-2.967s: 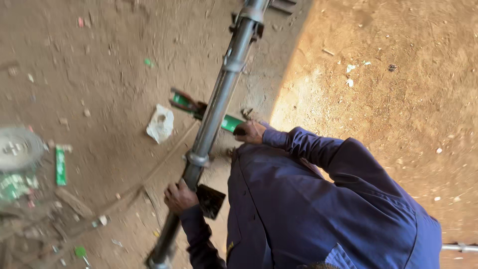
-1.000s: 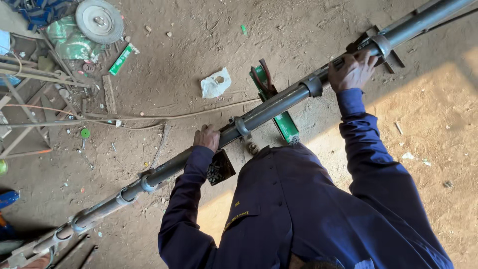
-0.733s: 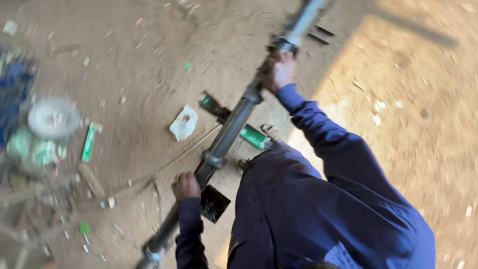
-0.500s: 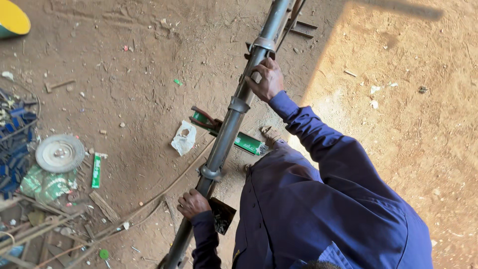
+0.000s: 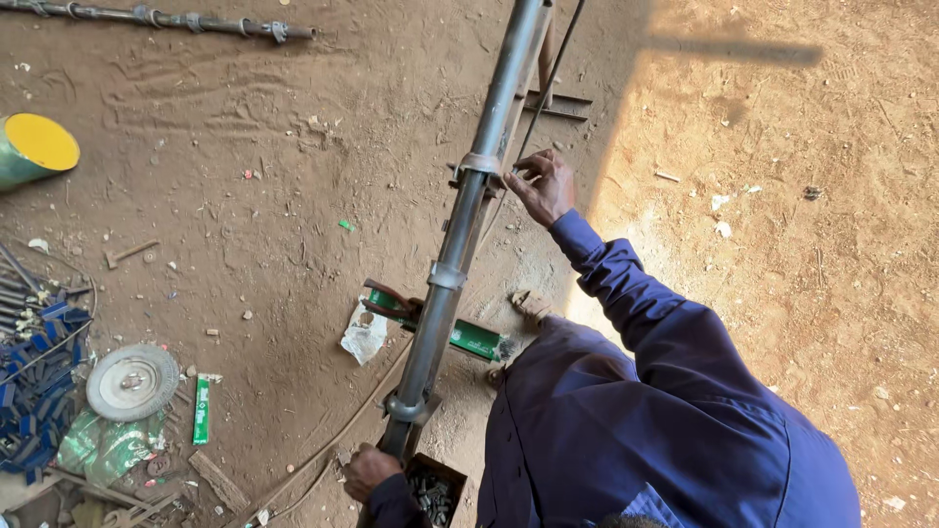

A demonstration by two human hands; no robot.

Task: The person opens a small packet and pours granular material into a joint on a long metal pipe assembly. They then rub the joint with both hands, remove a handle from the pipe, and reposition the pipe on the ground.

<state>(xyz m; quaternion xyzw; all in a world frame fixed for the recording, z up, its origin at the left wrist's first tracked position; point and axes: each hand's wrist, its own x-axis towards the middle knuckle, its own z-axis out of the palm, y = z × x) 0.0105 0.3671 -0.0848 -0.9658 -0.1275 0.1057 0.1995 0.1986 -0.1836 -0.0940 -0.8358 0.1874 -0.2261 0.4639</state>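
Note:
A long grey steel pipe (image 5: 460, 235) runs from the bottom centre up past the top edge, with several ring collars along it. My left hand (image 5: 364, 469) grips the pipe at its low end, just below one collar (image 5: 409, 406). A small black box of metal pieces (image 5: 432, 491) sits right beside that hand. My right hand (image 5: 541, 182) reaches out on a blue sleeve, its fingertips pinched on a collar (image 5: 477, 166) higher up the pipe. A thin rod (image 5: 548, 78) runs alongside the pipe there.
Bare dirt floor all around. A green tool (image 5: 460, 335) and crumpled white paper (image 5: 364, 337) lie under the pipe. A grinding disc (image 5: 132, 381), green packet (image 5: 201, 411) and blue scrap (image 5: 34, 391) lie left. A yellow-topped drum (image 5: 34, 147) and another collared rod (image 5: 166, 18) lie upper left.
The view has swung about and the pipe now stands steeper in frame. My right hand has shifted from wrapping the pipe to pinching a collar. My left hand stays on the low end.

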